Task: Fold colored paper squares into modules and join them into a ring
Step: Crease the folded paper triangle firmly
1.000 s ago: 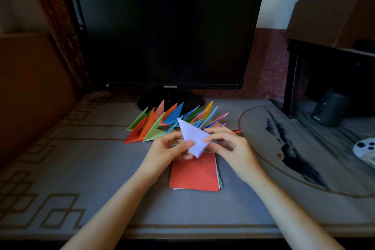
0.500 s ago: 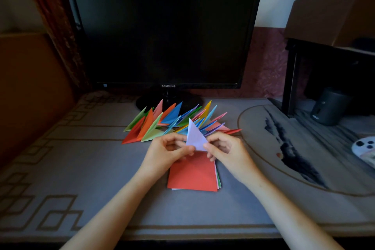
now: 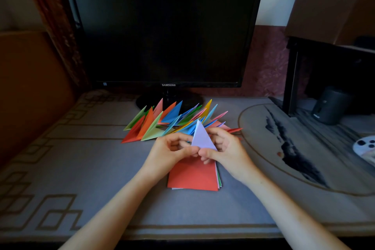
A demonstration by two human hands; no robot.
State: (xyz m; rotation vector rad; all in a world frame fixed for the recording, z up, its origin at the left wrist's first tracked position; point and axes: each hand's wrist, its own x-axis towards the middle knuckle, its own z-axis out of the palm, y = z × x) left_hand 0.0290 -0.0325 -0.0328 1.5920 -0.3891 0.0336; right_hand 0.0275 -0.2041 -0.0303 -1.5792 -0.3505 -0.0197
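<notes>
A pale lilac paper (image 3: 200,138), folded into a narrow triangle with its tip pointing up, is pinched at its base by both hands. My left hand (image 3: 170,152) grips its lower left corner and my right hand (image 3: 225,150) grips its lower right edge. Under the hands lies a stack of flat paper squares (image 3: 192,176) with a red sheet on top. Behind the hands a fan of several folded triangle modules (image 3: 162,122) in green, orange, red, blue, yellow and pink rests on the desk.
A dark monitor (image 3: 162,30) on a round stand rises just behind the modules. A black shelf unit with a cardboard box (image 3: 332,6) stands at the right, with a dark cylindrical object (image 3: 328,105) under it. A patterned grey mat (image 3: 81,168) covers the desk.
The lilac paper has been folded narrower and turned from pointing up-left to standing upright. Both hands have closed in on its base.
</notes>
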